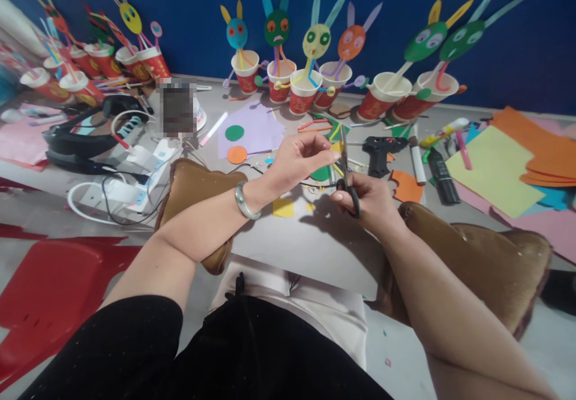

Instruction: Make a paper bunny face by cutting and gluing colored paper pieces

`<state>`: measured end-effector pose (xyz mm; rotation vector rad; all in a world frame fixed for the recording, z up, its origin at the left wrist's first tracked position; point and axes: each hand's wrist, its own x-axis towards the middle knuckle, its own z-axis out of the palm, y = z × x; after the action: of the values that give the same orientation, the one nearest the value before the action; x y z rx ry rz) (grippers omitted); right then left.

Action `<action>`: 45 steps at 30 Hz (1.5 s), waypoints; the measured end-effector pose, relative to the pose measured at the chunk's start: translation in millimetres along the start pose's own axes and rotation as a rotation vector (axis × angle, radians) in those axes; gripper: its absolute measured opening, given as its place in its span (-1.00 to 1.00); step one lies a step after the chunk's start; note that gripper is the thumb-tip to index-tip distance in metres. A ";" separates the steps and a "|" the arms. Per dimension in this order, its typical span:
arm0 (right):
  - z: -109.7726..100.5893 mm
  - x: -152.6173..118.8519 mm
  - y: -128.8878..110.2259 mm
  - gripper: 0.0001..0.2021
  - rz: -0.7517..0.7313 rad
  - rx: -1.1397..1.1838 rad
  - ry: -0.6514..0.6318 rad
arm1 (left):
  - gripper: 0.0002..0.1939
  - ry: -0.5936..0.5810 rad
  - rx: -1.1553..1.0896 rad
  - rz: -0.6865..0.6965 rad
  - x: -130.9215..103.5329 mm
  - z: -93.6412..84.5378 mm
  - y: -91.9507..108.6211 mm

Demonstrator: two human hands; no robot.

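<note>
My right hand (366,199) is closed round the black handles of a pair of scissors (344,154), whose blades point up and away from me. Just left of the blades is my left hand (310,154), with thumb and fingertips pinched together on a small yellow paper piece (336,147). A yellow paper square (283,207) lies on the table below my left wrist. Small yellow scraps and a green disc (321,174) are partly hidden beneath my hands. An orange disc (236,155) and a green disc (234,133) rest by the purple paper (261,125).
Red paper cups (303,97) holding paper figures stand along the blue wall. A black glue gun (380,151), markers (443,178) and coloured sheets (495,169) lie right. Brown cushions (468,262) flank my arms. Cables and a power strip (155,169) are left.
</note>
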<state>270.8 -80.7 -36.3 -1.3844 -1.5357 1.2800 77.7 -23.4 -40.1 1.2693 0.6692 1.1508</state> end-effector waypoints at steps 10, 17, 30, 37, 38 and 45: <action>-1.3 -0.3 1.9 -0.36 0.002 -0.006 -0.022 | -0.46 0.023 0.007 0.029 -0.3 0.6 5.0; -0.7 -0.7 -0.4 -0.34 -0.005 -0.001 -0.009 | -0.47 0.030 -0.005 0.020 -0.5 0.0 7.2; 0.0 -1.2 -1.5 -0.31 -0.006 -0.001 -0.013 | -0.48 0.042 -0.012 0.035 -0.9 0.3 10.3; -1.0 -0.5 0.1 -0.35 -0.005 0.004 -0.024 | -0.47 0.036 -0.022 0.038 -0.7 0.0 9.6; -1.2 -0.5 0.3 -0.35 -0.006 0.004 -0.024 | -0.48 0.033 -0.022 0.035 -0.8 0.0 9.5; -0.8 -0.9 0.9 -0.35 -0.008 0.001 -0.018 | -0.49 0.007 -0.002 0.044 -1.1 -1.0 8.2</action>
<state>271.9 -81.4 -36.9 -1.3677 -1.5511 1.2914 74.1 -24.8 -32.7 1.2840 0.6479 1.1916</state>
